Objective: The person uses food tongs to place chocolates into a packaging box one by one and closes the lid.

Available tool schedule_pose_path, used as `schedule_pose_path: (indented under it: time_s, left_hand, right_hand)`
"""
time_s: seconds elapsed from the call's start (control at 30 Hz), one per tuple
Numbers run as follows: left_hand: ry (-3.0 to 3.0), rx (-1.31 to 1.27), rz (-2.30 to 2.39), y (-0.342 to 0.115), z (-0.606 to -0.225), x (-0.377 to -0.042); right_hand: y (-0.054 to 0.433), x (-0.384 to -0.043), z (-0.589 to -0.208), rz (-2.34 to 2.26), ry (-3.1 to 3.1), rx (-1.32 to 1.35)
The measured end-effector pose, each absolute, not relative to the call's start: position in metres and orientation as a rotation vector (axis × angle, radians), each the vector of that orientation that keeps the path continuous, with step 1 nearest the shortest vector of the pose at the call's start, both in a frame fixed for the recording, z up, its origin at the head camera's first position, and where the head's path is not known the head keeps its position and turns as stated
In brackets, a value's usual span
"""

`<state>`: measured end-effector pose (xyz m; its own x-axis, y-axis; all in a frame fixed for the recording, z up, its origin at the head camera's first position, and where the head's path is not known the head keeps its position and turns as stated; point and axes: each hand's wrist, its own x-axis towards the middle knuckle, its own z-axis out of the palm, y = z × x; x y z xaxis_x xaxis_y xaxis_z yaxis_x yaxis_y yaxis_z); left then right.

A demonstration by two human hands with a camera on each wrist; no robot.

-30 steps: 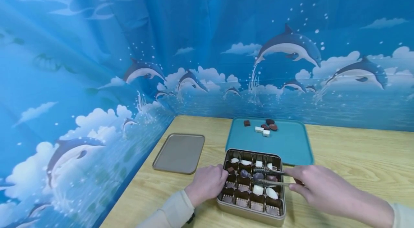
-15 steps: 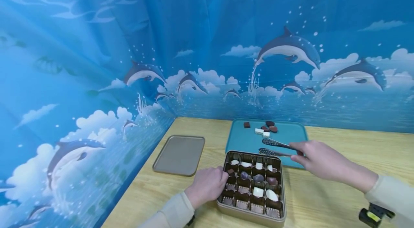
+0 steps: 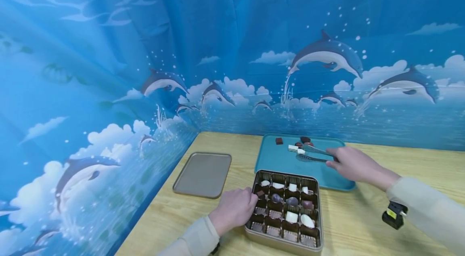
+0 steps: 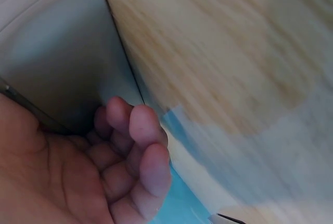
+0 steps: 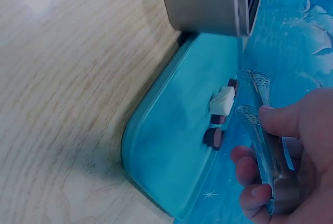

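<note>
A metal tin with a brown divided insert holds white, dark and purple-tinged chocolates in some compartments. At its left side my left hand grips the rim, its curled fingers lying along the outer wall. My right hand holds metal serving tongs, thumb on one arm and fingers round the other. The tongs' tips are spread above the teal tray, near two white chocolates. Nothing shows between the tips. Brown chocolates lie just behind, partly covered by the tongs.
A square brown chocolate sits apart at the tray's back left. The flat tin lid lies on the wooden table left of the tin. A dolphin-print curtain stands behind and at the left.
My right hand has carried the tongs from above the tin's compartments, back and up to the white chocolates on the teal tray. My left hand has stayed at the tin.
</note>
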<state>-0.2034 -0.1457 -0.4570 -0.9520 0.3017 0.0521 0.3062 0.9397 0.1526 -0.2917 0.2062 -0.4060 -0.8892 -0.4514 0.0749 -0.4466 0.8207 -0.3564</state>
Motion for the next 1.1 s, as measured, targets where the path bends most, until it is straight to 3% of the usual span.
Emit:
schedule_pose_path:
  time_s: [0.4, 1.1]
  left_hand:
    - [-3.058, -0.491, -0.273, -0.146, -0.459, -0.203]
    - [-3.04, -0.494, -0.263, -0.146, -0.46, -0.203]
  right_hand:
    - [0.204, -0.311, -0.416, -0.542, 3.008, -0.675]
    - [0.201, -0.316, -0.427, -0.446, 3.073, -0.69]
